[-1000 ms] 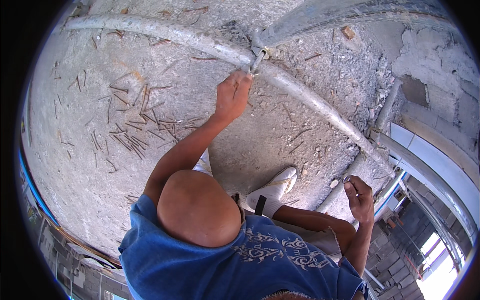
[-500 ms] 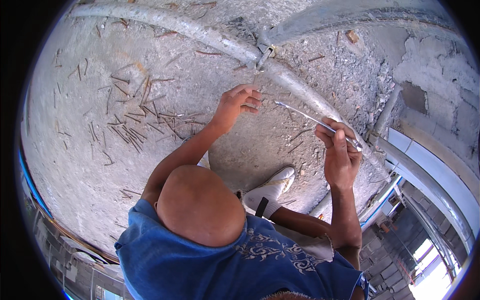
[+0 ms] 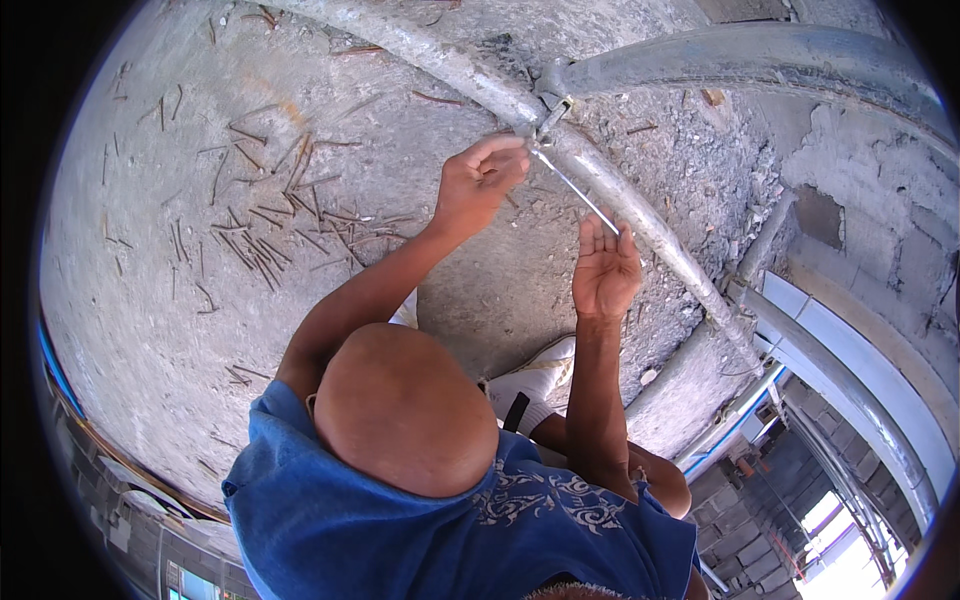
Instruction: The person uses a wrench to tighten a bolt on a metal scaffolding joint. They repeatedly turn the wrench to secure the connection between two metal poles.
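A grey metal pipe (image 3: 660,235) runs diagonally across the concrete slab and meets a second pipe (image 3: 760,60) at a clamp joint (image 3: 548,112). A thin metal rod (image 3: 575,188) slants down to the right from that joint. My left hand (image 3: 480,180) reaches up to the joint, with its fingers pinched on the rod's upper end. My right hand (image 3: 605,270) is lower and to the right, palm open and fingers apart, its fingertips at the rod's lower end. Whether they touch it is unclear.
Several rusty nails and wire bits (image 3: 270,220) lie scattered on the concrete slab (image 3: 150,300) to the left. A white shoe (image 3: 535,375) rests below the hands. The slab ends at the right, where upright pipes (image 3: 760,240), a blue tube (image 3: 735,430) and a block wall (image 3: 860,230) stand.
My left hand has risen to the pipe joint and pinched the rod there. My right hand, which gripped the rod, has opened and now sits at its lower end.
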The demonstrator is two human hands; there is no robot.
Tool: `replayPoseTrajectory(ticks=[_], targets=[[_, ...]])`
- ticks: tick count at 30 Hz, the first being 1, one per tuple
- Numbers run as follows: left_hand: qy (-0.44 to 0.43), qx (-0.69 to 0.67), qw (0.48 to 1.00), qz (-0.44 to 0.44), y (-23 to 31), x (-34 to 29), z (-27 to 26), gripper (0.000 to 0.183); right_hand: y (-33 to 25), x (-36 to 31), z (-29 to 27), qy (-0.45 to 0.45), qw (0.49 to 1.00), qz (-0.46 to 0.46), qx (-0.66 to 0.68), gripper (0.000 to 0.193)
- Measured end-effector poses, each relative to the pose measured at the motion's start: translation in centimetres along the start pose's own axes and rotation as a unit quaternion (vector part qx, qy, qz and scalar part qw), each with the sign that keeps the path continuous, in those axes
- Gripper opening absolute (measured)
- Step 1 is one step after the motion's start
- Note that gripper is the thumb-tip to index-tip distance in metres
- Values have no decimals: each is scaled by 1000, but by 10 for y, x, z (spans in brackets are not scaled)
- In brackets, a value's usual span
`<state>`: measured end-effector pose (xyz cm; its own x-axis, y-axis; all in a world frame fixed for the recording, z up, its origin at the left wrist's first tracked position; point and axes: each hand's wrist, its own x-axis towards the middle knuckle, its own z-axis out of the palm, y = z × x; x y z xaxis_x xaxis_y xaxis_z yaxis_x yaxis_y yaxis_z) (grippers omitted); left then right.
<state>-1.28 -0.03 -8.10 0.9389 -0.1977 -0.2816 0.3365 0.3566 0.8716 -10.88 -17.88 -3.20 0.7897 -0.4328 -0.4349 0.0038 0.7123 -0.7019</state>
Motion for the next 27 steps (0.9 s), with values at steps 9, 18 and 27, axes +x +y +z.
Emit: replayPoseTrajectory(ticks=[9,18,27], targets=[[12,111,992,56,4,9,-2,24,-26,13,9,-43,996,-45,-56,22],[8,121,990,68,3,9,-3,22,-42,2,32,-77,983,-76,-151,24],[10,104,992,73,-1,10,-2,22,-34,2,47,-39,976,-111,-180,24]])
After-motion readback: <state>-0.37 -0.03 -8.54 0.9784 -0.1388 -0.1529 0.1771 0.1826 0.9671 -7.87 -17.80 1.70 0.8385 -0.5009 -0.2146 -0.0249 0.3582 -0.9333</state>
